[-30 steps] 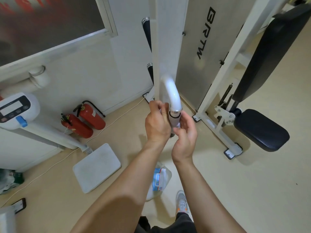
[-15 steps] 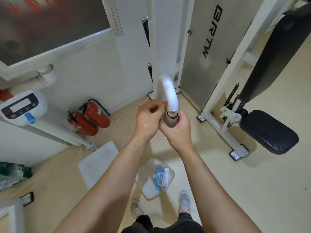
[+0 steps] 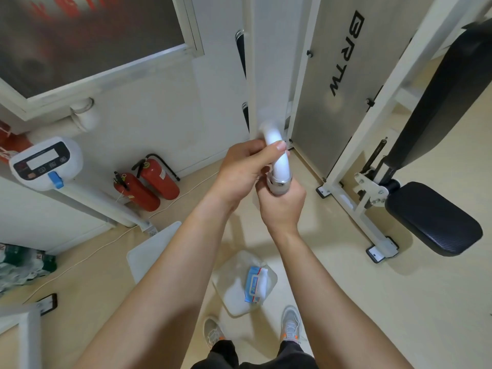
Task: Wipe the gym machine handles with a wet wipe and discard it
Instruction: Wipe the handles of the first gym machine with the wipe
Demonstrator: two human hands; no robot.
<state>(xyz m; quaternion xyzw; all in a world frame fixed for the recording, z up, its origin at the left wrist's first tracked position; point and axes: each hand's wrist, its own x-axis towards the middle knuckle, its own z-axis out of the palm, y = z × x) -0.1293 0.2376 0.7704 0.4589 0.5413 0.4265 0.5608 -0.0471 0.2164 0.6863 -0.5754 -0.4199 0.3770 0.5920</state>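
The machine's handle is a curved white tube [image 3: 279, 161] ending in a metal collar [image 3: 281, 182] above a grey grip. My left hand [image 3: 239, 174] is closed around the white tube just above the collar, thumb on top. My right hand [image 3: 282, 206] is wrapped around the grey grip below the collar and hides most of it. A small white bit shows between the two hands; I cannot tell whether it is the wet wipe. A blue-and-white pack of wipes [image 3: 255, 284] lies on a clear plastic bag [image 3: 231, 286] on the floor by my feet.
The white machine frame [image 3: 356, 147] with a black seat [image 3: 431, 217] and backrest [image 3: 447, 89] stands to the right. Two red fire extinguishers [image 3: 157, 179] lean at the wall on the left, beside a standing scale [image 3: 45, 161] with its platform [image 3: 149, 251]. A cable runs along the floor.
My left hand has slid up from the grey grip onto the white tube. My right hand has closed fully around the grip. The view has tilted down, showing both feet.
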